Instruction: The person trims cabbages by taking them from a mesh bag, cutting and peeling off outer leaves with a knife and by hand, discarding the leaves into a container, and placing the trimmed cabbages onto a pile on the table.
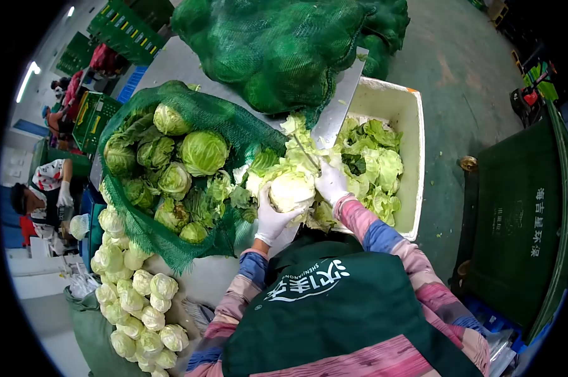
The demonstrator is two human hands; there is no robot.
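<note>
My left hand (275, 217), in a white glove, holds a pale cabbage (291, 190) from its left and near side. My right hand (331, 182), also gloved, is closed on the handle of a knife (306, 152), whose thin blade points up and left over the cabbage's loosened leaves. Left of the cabbage lies an open green net bag (130, 217) with several whole cabbages (203, 152) in it. A white foam box (411, 157) to the right of my right hand holds loose green leaves (384, 168).
Full green net bags (265, 50) lie at the table's far side. Trimmed cabbages (133, 300) are piled at the lower left. A large green bin (516, 226) stands at the right. At the left, a person (45, 195) works near green crates (95, 119).
</note>
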